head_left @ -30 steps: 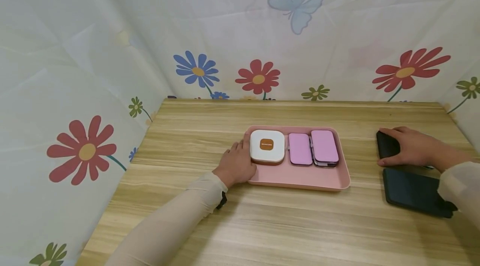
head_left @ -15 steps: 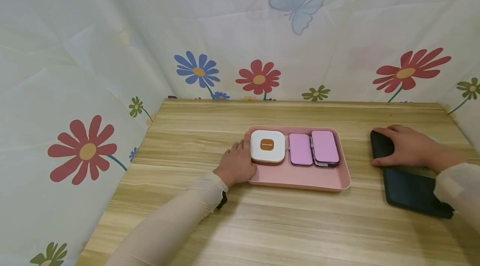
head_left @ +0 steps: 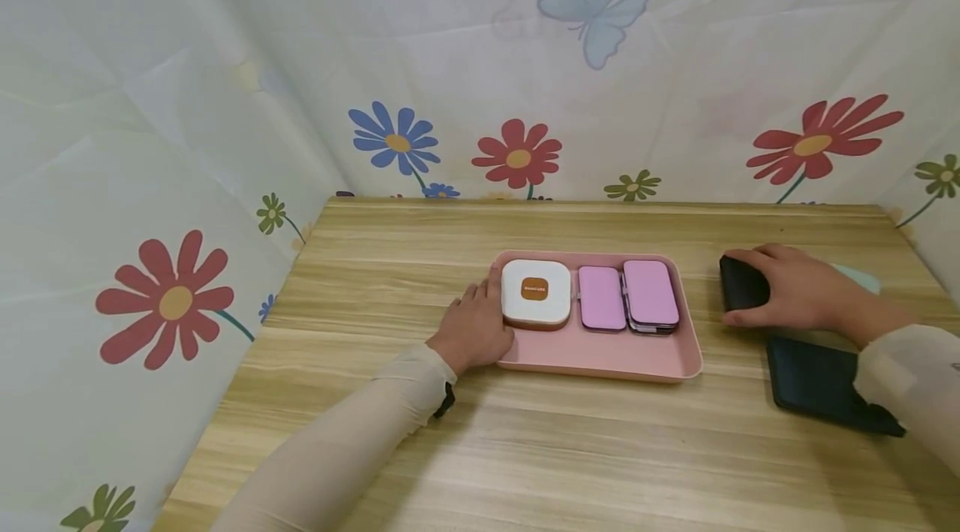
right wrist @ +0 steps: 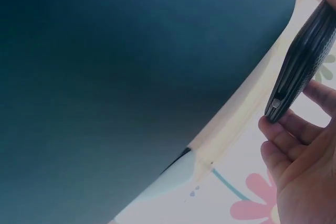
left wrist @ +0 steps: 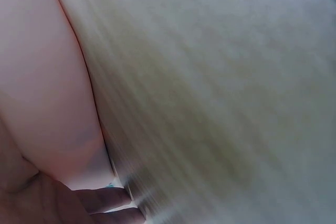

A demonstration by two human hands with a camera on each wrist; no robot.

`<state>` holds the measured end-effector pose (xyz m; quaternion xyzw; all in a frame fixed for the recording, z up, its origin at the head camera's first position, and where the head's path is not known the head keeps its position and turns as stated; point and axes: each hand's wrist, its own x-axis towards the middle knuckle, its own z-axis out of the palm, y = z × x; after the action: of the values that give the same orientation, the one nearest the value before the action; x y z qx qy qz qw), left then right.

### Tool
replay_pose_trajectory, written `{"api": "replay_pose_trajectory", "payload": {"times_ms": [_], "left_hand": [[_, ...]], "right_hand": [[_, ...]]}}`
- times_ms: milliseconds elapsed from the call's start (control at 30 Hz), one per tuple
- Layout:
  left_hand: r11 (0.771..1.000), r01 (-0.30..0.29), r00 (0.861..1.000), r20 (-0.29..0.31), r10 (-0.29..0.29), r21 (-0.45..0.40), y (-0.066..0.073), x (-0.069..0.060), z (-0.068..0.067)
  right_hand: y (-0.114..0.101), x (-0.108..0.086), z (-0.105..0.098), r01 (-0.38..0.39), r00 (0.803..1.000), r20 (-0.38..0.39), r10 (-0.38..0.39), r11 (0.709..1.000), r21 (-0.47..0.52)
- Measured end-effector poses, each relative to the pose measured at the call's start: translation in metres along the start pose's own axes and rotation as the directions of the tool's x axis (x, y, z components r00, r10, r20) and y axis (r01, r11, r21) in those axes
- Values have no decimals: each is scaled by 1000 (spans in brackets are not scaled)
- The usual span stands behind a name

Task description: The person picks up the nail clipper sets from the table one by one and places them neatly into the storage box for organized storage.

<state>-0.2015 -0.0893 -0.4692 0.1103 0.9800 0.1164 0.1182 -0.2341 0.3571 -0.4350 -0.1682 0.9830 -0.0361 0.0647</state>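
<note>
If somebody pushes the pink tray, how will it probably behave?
The pink tray would probably slide rather than tip, being low and broad. It seems fairly stiff, since its rim has an even outline. The white case inside might shift, with bare tray floor on its near side.

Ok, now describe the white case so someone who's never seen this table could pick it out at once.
On the wood-grain table, find the pink tray. In the head view, a squarish white case with rounded corners sits at its left end, beside two lilac-topped items. Unlike those, it has a white top bearing a brown label.
</note>
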Motion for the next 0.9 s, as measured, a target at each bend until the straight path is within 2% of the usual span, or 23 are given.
{"api": "replay_pose_trajectory", "payload": {"times_ms": [500, 900], "left_hand": [[1000, -3, 1000, -5, 3, 12, 0, 0, 1], [1000, 0, 1000, 1, 0, 18, 2, 0, -2]], "right_hand": [[-27, 5, -8, 0, 1000, -14, 1, 998, 68], [-38, 9, -11, 9, 1000, -8, -9, 996, 89]]}}
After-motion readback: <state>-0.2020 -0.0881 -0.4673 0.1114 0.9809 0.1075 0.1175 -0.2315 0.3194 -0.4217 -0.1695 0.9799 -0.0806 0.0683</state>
